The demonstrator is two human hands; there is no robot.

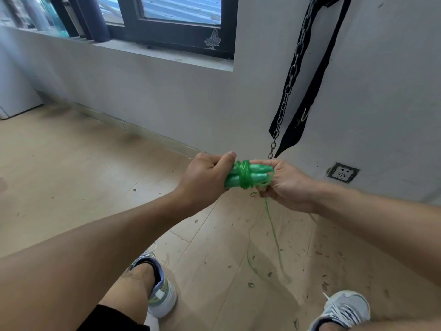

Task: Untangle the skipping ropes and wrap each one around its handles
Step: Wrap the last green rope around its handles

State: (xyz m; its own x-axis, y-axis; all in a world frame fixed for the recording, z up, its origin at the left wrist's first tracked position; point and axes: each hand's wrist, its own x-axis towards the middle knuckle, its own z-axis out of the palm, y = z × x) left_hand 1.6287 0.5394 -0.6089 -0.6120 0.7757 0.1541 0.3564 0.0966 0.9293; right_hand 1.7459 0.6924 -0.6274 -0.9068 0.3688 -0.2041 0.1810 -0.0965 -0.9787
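Green skipping rope (pixel 274 225), centre frame: left hand (pixel 205 177) clamps handles (pixel 238 176); right hand (pixel 284 185) pinches cord. I'd keep turns taut.

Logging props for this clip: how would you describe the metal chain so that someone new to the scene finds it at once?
Start at the white wall right of the dark-framed window. Two black straps hang down it, and the chain hangs with them, ending just above the hands that hold the green handles. It alone is silver metal links; the straps are flat black fabric.
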